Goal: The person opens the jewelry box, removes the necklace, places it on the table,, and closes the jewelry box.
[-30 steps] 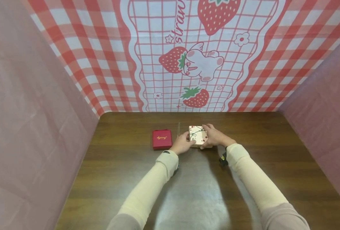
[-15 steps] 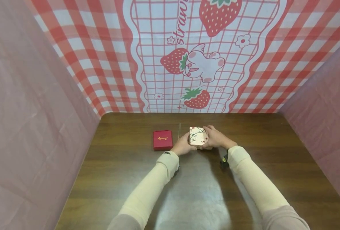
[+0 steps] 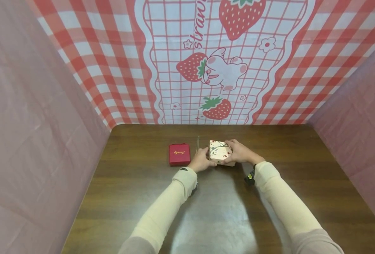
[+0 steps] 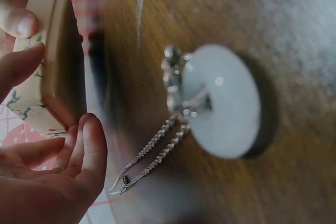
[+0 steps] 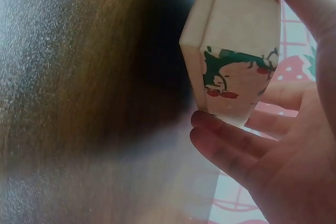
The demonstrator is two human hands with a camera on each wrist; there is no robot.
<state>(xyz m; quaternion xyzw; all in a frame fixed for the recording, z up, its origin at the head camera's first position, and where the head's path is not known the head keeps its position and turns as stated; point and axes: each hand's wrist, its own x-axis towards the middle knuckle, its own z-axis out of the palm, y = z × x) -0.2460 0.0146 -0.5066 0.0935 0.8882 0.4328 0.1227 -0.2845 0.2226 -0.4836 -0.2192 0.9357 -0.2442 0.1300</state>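
A small cream gift box [image 3: 218,151], printed with red flowers and dark green stems, is held between both hands. My left hand [image 3: 201,161] grips its left side, thumb along the near corner. From the right, my right hand [image 3: 240,153] holds the box with the thumb at the near face and fingers over the far edge. A seam between lid and base shows along the box [image 5: 239,30] in the right wrist view. Beside the left hand lies a silver necklace chain [image 3: 198,143]; its round white pendant [image 4: 231,103] rests on the table in the left wrist view.
A red box [image 3: 179,154] with gold lettering lies on the brown wooden table [image 3: 136,197], left of the chain. A red-and-white strawberry cloth [image 3: 194,106] hangs behind the table. Pink cloth walls [image 3: 358,120] stand at both sides.
The box has turned slightly and shifted a little to the right, its near face showing more. My left thumb has slid from the top down to the near side. The red box and chain stay put.
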